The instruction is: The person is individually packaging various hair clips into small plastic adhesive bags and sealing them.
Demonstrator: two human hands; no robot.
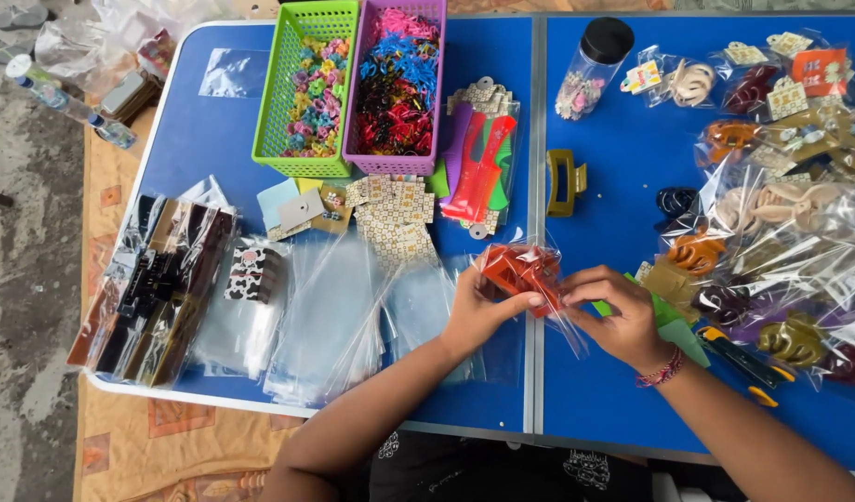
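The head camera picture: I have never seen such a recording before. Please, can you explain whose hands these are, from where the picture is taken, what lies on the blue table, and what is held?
There is no machine here. A camera worn on a person's head looks down at that person's own two bare hands. The left hand and the right hand together hold a red plastic hair claw inside a clear plastic bag.

On the blue folding table lie a green plastic basket and a purple plastic basket, both full of small colourful clips. Nearer the person lies a stack of empty clear plastic bags. On the right is a pile of bagged hair claws. An olive-yellow hair claw lies unbagged, near a clear jar with a black lid.
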